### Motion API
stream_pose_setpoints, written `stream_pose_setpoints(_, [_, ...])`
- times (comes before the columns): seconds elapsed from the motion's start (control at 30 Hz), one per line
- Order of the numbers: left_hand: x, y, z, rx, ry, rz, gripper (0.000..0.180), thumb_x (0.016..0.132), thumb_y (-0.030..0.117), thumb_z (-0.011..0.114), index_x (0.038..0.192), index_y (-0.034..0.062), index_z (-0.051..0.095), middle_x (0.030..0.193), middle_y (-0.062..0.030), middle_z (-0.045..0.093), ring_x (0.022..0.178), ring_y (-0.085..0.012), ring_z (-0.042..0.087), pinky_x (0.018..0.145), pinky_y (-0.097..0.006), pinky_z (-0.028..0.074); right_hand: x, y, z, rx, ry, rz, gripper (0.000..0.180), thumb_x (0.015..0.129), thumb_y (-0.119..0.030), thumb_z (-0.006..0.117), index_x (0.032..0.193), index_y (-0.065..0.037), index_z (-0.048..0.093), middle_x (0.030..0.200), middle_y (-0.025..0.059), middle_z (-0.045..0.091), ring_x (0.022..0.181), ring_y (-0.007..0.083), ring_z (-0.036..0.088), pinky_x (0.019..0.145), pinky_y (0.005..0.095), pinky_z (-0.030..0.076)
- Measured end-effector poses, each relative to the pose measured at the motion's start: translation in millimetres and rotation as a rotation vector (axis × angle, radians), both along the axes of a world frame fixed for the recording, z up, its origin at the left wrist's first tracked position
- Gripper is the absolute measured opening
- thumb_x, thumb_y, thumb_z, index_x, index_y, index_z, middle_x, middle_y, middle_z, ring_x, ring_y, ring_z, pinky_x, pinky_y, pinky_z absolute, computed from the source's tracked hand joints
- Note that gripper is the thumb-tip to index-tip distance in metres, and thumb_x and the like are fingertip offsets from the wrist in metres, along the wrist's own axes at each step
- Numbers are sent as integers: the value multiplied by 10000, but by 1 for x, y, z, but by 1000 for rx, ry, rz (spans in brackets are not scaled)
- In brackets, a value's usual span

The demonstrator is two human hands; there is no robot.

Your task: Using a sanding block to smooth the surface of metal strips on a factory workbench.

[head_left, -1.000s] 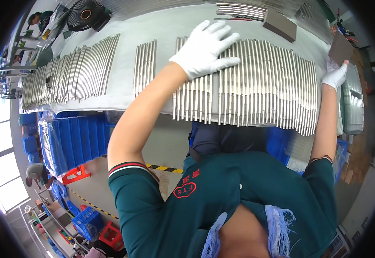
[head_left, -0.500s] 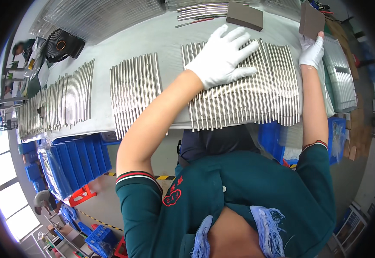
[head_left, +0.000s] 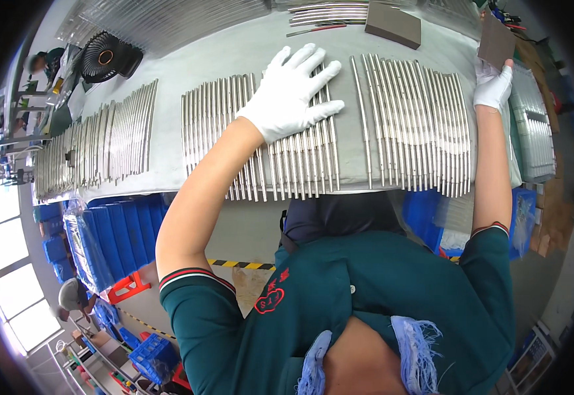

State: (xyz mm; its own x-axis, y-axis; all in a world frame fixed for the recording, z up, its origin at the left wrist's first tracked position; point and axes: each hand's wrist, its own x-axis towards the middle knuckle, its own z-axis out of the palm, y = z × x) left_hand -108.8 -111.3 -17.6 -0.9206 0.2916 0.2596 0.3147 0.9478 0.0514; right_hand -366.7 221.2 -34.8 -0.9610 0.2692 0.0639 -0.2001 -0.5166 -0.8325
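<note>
My gloved left hand [head_left: 293, 95] lies flat with fingers spread on a group of slim metal rods [head_left: 303, 164], covering their upper middle. These rods adjoin another row of rods [head_left: 208, 125] to the left. On the right are more rods [head_left: 422, 128] side by side, with a single rod [head_left: 361, 125] slightly apart at their left edge. At the table's right side, my gloved right hand [head_left: 494, 89] grips a flat grey-brown rectangular block [head_left: 496, 41], held upright; part of the grip is hidden behind it.
A second grey-brown block [head_left: 393, 25] lies at the back beside more rods [head_left: 329, 13] and a red thin tool [head_left: 326, 29]. A black fan [head_left: 106, 58] stands back left, near a further rod row [head_left: 125, 138]. Blue bins [head_left: 119, 240] stand below the table.
My left hand has slid left, and the rods under it have shifted left toward the neighbouring row, leaving a gap to the right-hand rods. My right hand still holds the block.
</note>
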Motion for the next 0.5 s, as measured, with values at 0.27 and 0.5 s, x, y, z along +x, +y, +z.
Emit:
stream_pose_setpoints(0.27, [-10,16,-2,17,18,-10,722,945,620,483,1446,101,507,1485,-221,459,1434,-377,363,1197,-521,233,-5,4,-7,26,19,-6,456,1026,-357,525,1368,-58,491,1260,110,608,1074,287,630,941,461,540])
stream_pose_setpoints(0.5, [-46,71,-6,111,14,-133,763,951,665,427,1475,112,468,1512,-229,425,1461,-366,318,1212,-517,186,2,1,0,30,39,4,454,1011,-365,552,1322,-39,501,1216,150,619,1010,306,647,902,451,569])
